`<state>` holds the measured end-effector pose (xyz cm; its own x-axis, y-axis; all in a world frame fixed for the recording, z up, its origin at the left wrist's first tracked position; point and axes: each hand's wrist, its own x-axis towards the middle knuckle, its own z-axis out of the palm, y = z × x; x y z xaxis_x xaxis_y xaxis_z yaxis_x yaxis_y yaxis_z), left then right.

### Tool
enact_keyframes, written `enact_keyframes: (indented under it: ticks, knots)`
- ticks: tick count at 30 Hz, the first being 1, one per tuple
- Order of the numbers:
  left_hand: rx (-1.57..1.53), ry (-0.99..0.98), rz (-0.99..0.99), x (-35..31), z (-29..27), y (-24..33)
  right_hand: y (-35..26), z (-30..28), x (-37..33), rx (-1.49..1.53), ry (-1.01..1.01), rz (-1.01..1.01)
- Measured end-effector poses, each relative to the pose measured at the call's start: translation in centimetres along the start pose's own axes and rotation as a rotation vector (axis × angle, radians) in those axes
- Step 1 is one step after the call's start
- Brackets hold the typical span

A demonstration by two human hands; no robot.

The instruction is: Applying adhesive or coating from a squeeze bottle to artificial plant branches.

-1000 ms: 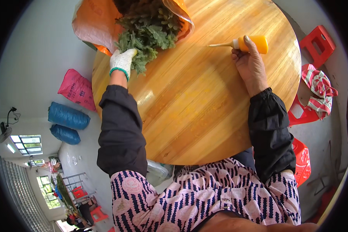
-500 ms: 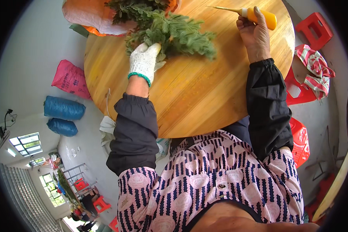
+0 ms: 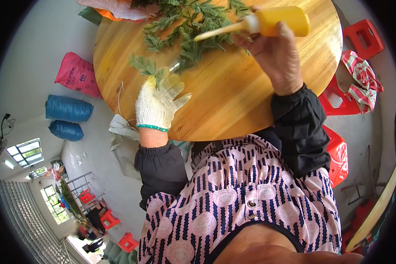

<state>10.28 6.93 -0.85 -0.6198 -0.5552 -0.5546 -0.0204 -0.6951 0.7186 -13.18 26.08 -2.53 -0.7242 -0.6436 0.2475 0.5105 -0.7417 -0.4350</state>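
My left hand, in a white knitted glove with a green cuff, is over the near left of the round wooden table. Its fingers are spread apart. A small green sprig meets its fingertips; I cannot tell whether it is held. My bare right hand is wrapped round a yellow squeeze bottle. The bottle lies nearly level, its long pale nozzle pointing left above a pile of green artificial-looking fir branches. A small shiny spot, too unclear to name, shows beside the gloved fingers.
A pale plastic bag with orange lies at the table's far left. Pink and blue sacks stand on the floor at left. Red stools stand at right, one under a red-and-white striped cloth.
My left hand has let go of the large branch and drawn back toward me, its fingers spreading. My right hand has brought the squeeze bottle leftward and nearer, over the branches.
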Motion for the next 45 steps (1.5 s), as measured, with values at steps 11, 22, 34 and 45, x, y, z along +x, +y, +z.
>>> enact_keyframes:
  ticks: [11, 22, 34, 45]
  knots:
    - [-0.027, -0.279, -0.3, -4.7, 3.0, -6.0, 0.7, -1.1, 4.3, -0.282, 0.034, 0.029]
    - [0.396, 0.057, 0.114, -6.9, 0.2, -5.4, -1.8, -2.7, -6.4, -0.149, 0.241, -0.072]
    - [0.65, 0.014, 0.31, -9.9, -0.4, -4.5, 0.6, -1.6, -10.7, -0.304, 0.306, -0.027]
    - [1.157, 0.085, 0.801, 0.0, 0.6, -1.4, 0.5, -1.8, -10.9, -0.196, 0.311, -0.018]
